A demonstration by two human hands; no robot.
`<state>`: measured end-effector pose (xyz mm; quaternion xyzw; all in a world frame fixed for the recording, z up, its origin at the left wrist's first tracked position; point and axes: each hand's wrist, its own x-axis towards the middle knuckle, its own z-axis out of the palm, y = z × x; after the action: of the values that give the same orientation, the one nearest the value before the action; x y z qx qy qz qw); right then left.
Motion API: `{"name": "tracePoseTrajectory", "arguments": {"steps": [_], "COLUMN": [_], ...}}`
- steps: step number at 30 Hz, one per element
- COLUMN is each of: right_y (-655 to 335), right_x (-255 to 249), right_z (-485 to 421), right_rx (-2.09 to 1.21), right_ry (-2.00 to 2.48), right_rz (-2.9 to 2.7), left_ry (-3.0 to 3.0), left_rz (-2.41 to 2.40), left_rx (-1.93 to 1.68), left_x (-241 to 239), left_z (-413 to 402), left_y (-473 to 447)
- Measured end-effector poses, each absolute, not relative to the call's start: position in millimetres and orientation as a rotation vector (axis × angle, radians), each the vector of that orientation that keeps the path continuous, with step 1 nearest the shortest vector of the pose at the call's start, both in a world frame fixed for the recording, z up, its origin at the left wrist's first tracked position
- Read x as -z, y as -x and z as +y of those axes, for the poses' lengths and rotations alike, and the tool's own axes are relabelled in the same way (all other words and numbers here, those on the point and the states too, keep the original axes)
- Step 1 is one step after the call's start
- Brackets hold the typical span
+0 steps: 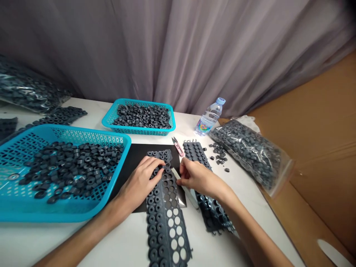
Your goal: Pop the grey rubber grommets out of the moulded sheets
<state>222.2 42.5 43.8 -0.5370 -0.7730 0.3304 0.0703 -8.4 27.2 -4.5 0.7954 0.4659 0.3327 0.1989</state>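
Note:
A long dark grey rubber sheet runs toward me, with rows of round ringed pieces on its left side and round holes on its right. My left hand rests over its upper part, thumb and forefinger pinched on a small rubber ring. My right hand is just right of the sheet, fingers curled and pressed together; what they hold, if anything, is hidden. A pale, thin stick-like thing lies slanted beneath that hand. Pink-handled thread snips lie beyond it. Under the sheet is a black mat.
Two blue baskets, one near and one far, hold many rubber rings. A second rubber sheet lies right. A water bottle, loose pieces and a filled plastic bag stand behind. Another bag is far left.

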Motion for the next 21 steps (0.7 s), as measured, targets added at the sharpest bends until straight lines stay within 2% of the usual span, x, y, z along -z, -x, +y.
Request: {"name": "tracePoseTrajectory", "arguments": {"steps": [3, 6, 12, 18, 21], "right_y": [-230.4, -237.6, -238.1, -229.0, -225.9], "right_x": [-45.8, -54.5, -64.6, -46.0, -30.7], "right_z": [44.6, 47.7, 53.5, 54.0, 57.6], "right_rx": [-1.249, -1.368, -1.262, -1.408, -1.129], "right_ry": [1.540, 1.433, 1.135, 0.797, 0.906], "right_rz": [-2.203, -2.105, -2.066, -1.927, -1.978], "left_ry": [-2.211, -2.204, -2.146, -2.215, -2.229], "left_rz": [1.312, 1.314, 1.314, 1.298, 1.297], "left_rx": [-0.948, -0.959, -1.000, -0.995, -0.978], "left_x": [3.4, 2.5, 5.4, 12.3, 12.7], "left_z": [26.9, 27.0, 30.3, 31.4, 31.7], "left_y": [7.6, 7.7, 8.7, 8.5, 7.7]}}
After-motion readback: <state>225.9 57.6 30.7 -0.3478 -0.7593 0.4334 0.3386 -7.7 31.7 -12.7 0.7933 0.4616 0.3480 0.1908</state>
